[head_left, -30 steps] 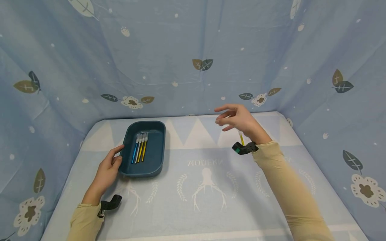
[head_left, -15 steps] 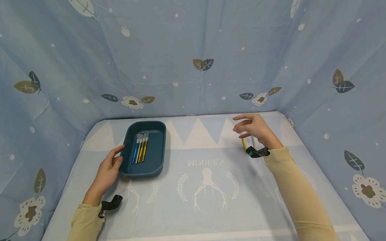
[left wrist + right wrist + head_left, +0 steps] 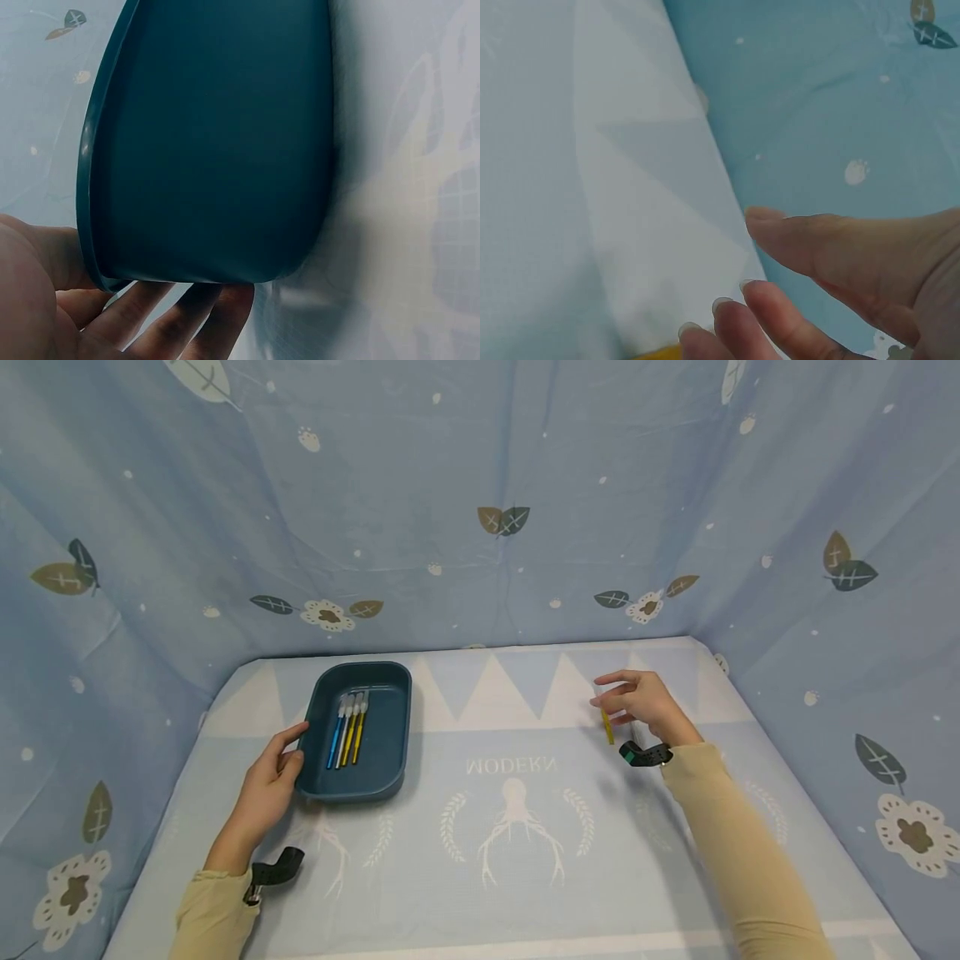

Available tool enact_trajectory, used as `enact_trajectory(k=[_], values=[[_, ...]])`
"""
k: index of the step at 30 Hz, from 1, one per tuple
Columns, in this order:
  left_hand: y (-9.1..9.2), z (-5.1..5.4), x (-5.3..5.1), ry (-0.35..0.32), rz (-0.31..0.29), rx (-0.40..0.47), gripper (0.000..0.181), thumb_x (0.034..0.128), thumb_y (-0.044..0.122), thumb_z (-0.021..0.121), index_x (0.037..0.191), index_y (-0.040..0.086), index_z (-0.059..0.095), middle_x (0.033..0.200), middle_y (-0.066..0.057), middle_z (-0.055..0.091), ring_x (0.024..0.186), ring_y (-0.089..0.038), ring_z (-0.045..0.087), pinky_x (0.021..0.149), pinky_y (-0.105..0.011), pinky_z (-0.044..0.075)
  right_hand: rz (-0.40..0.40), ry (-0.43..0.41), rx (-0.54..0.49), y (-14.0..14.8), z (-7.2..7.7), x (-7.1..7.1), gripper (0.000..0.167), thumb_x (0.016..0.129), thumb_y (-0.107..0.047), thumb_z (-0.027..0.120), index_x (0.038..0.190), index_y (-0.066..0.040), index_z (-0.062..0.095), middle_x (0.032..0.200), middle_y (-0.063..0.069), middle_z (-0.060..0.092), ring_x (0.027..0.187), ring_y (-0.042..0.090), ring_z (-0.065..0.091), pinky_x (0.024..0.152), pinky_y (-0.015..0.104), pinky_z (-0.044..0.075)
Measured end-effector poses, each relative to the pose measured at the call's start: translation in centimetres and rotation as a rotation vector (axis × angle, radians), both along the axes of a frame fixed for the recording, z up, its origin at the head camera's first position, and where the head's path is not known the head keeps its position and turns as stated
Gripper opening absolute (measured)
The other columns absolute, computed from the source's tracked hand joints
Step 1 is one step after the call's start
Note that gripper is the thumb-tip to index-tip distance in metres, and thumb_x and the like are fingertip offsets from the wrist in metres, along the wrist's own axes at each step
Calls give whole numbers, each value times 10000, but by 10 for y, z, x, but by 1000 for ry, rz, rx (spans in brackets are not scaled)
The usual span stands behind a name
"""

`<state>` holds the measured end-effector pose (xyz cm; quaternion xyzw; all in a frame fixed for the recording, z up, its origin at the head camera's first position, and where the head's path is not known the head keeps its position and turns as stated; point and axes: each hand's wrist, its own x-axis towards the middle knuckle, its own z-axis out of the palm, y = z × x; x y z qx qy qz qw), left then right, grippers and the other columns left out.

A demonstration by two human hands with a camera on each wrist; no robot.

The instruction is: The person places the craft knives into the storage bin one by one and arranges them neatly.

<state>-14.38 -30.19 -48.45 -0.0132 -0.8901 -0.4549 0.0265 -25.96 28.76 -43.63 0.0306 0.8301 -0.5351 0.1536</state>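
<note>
My left hand (image 3: pixel 266 785) touches the left side of a dark teal tray (image 3: pixel 388 785). In the left wrist view its fingers (image 3: pixel 161 326) lie against the outer wall, the thumb at the rim. Inside the tray, a blue (image 3: pixel 334 743), a silver (image 3: pixel 342 750) and two yellow (image 3: pixel 358 742) slim pen-like tools with clear caps lie side by side. My right hand (image 3: pixel 645 703) hovers low at the table's right, over another yellow pen-like tool (image 3: pixel 608 729), partly hidden by it. A silver tool (image 3: pixel 636 735) shows beneath. Thumb and fingers stand apart in the right wrist view, nothing between them.
A pale blue and white patterned cloth (image 3: pixel 517 902) covers the table. Blue curtains (image 3: pixel 420 485) with leaf and flower prints close in the back and both sides. A black wrist camera (image 3: pixel 647 754) sits on the right arm, another (image 3: pixel 277 867) on the left.
My right hand has moved right, then lower and slightly nearer, down toward the yellow and silver tools. My left hand and the tray have stayed in place.
</note>
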Motion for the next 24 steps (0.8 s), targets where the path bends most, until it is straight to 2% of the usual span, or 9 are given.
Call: enact_trajectory(k=[4, 6, 8, 11, 13, 15, 18, 21, 24], values=[[0, 1, 0, -3, 1, 0, 510, 1211, 181, 402, 1708, 81, 357, 1355, -289, 652, 978, -222, 556, 743, -256, 417, -21, -4, 36, 3, -10, -1, 601, 986, -131, 843, 1515, 32, 609, 1253, 247, 743, 1063, 410, 736, 899, 500, 623], [0, 0, 0, 0, 2, -1, 507, 1210, 180, 404, 1706, 79, 361, 1266, -264, 669, 939, -198, 549, 729, -265, 414, -30, -6, 63, 4, -14, -1, 582, 984, -127, 847, 1496, 37, 624, 1238, 254, 745, 1017, 384, 749, 862, 462, 633], [0, 0, 0, 3, -1, 4, 505, 1210, 174, 407, 1703, 75, 363, 1100, -228, 652, 853, -171, 522, 695, -284, 407, -41, -12, 84, 4, -18, -1, 567, 982, -122, 848, 1482, 40, 634, 1211, 242, 753, 971, 353, 757, 832, 431, 637], [1, 0, 0, 6, -4, 9, 503, 1210, 169, 411, 1700, 68, 364, 1018, -191, 610, 808, -159, 497, 674, -297, 400, -55, -17, 105, 5, -22, 0, 551, 976, -110, 852, 1463, 47, 645, 1166, 220, 763, 908, 317, 761, 787, 405, 639], [1, 0, 0, 6, -5, 9, 504, 1209, 165, 412, 1700, 63, 361, 1087, -226, 631, 849, -174, 516, 690, -284, 407, -62, -17, 111, 5, -23, 1, 546, 973, -99, 853, 1456, 52, 649, 1151, 208, 762, 886, 301, 764, 762, 391, 641], [1, 0, 1, 5, -3, 2, 505, 1209, 163, 411, 1701, 61, 360, 1261, -263, 650, 945, -208, 546, 728, -258, 412, -70, -13, 119, 4, -25, 1, 528, 968, -86, 853, 1442, 50, 663, 1141, 202, 759, 867, 296, 768, 739, 378, 642], [1, 1, 2, -3, -3, -1, 508, 1210, 165, 405, 1705, 60, 352, 1440, -301, 600, 1071, -280, 563, 774, -220, 406, -85, 1, 135, 3, -26, 1, 501, 960, -65, 854, 1416, 51, 682, 1109, 205, 757, 829, 293, 773, 709, 372, 643], [1, 1, 2, -5, -7, 0, 511, 1211, 172, 399, 1708, 61, 347, 1520, -323, 551, 1191, -330, 573, 802, -180, 400, -92, 22, 168, 2, -28, 1, 475, 944, -44, 863, 1380, 58, 704, 1056, 202, 759, 778, 284, 770, 682, 378, 642], [1, 1, 2, 1, -10, -1, 511, 1211, 173, 398, 1707, 59, 348, 1517, -328, 555, 1203, -336, 575, 807, -175, 400, -87, 45, 203, 1, -31, 1, 461, 932, -27, 868, 1356, 69, 715, 1015, 193, 761, 742, 267, 767, 670, 384, 642]])
